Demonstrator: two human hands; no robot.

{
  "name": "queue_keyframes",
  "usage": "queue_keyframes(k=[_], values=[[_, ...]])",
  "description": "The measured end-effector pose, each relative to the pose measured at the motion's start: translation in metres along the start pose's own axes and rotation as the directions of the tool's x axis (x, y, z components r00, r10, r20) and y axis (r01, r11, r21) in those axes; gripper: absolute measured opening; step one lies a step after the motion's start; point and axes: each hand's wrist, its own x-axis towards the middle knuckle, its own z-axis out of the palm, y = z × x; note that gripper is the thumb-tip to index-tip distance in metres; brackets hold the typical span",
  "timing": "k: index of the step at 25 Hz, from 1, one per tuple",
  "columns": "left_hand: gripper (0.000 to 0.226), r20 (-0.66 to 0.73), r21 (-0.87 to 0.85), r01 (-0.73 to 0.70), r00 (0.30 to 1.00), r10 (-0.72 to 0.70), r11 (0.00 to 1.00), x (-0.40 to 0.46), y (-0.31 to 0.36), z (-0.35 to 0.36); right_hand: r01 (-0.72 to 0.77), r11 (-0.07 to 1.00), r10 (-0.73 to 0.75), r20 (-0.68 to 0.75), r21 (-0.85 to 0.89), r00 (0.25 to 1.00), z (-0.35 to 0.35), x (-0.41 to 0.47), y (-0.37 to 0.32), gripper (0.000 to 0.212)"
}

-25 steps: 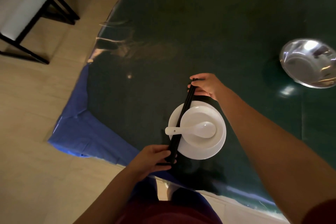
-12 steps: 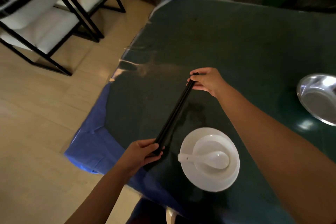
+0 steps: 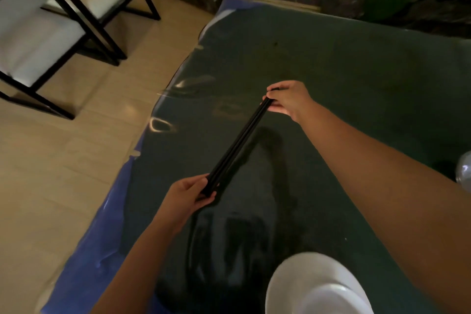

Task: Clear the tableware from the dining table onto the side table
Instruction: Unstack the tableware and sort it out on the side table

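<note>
Black chopsticks (image 3: 239, 143) pinched at both ends — left hand (image 3: 186, 196), right hand (image 3: 288, 99) — above the table (image 3: 356, 71).

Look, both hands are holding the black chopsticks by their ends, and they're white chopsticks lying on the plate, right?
Not quite. The chopsticks are black and held up over the table, off the white plate. The left hand and right hand grip the ends, as the head view shows.

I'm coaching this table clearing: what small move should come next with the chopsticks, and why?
Probably release the right hand and let the left hand carry the black chopsticks. Both hands pinch opposite ends above the dark green table, while the white plate waits.
</note>
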Motion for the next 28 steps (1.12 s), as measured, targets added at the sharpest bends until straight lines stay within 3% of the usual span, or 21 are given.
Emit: queue_keyframes(k=[5, 8, 11, 14, 16, 18, 20, 25, 28], values=[[0.027, -0.150, 0.285, -0.161, 0.966, 0.210, 0.945, 0.054, 0.011, -0.008, -0.007, 0.991, 0.013, 0.045, -0.133, 0.999, 0.048, 0.078, -0.010, 0.018], [0.029, -0.174, 0.639, -0.189, 0.909, 0.380, 0.745, 0.065, 0.013, -0.015, 0.007, 0.981, 0.008, 0.075, -0.195, 0.997, 0.079, 0.105, -0.012, 0.012], [0.028, -0.109, 0.806, -0.258, 0.821, 0.561, 0.534, 0.062, 0.012, -0.013, 0.064, 0.940, -0.049, 0.052, -0.336, 0.997, 0.096, 0.119, -0.004, 0.012], [0.032, -0.067, 0.891, -0.251, 0.752, 0.656, 0.379, 0.062, 0.004, -0.017, 0.149, 0.846, -0.142, 0.053, -0.512, 0.988, 0.097, 0.124, 0.010, 0.018], [0.032, -0.032, 0.926, -0.246, 0.704, 0.709, 0.286, 0.064, -0.002, -0.021, 0.255, 0.696, -0.269, 0.086, -0.672, 0.959, 0.096, 0.125, 0.016, 0.021], [0.034, -0.002, 0.930, -0.273, 0.667, 0.745, 0.246, 0.066, -0.007, -0.023, 0.304, 0.585, -0.369, 0.088, -0.752, 0.925, 0.096, 0.123, 0.020, 0.025], [0.044, 0.017, 0.935, -0.274, 0.672, 0.740, 0.226, 0.066, -0.011, -0.023, 0.321, 0.530, -0.431, 0.077, -0.785, 0.899, 0.097, 0.119, 0.024, 0.029], [0.058, 0.258, 0.902, -0.422, 0.696, 0.670, 0.091, 0.064, -0.024, -0.020, 0.336, 0.513, -0.472, 0.068, -0.790, 0.879, 0.089, 0.101, 0.040, 0.044], [0.048, 0.283, 0.876, -0.471, 0.678, 0.678, 0.105, 0.067, -0.025, -0.019, 0.348, 0.505, -0.499, 0.061, -0.790, 0.864, 0.090, 0.096, 0.048, 0.034]])
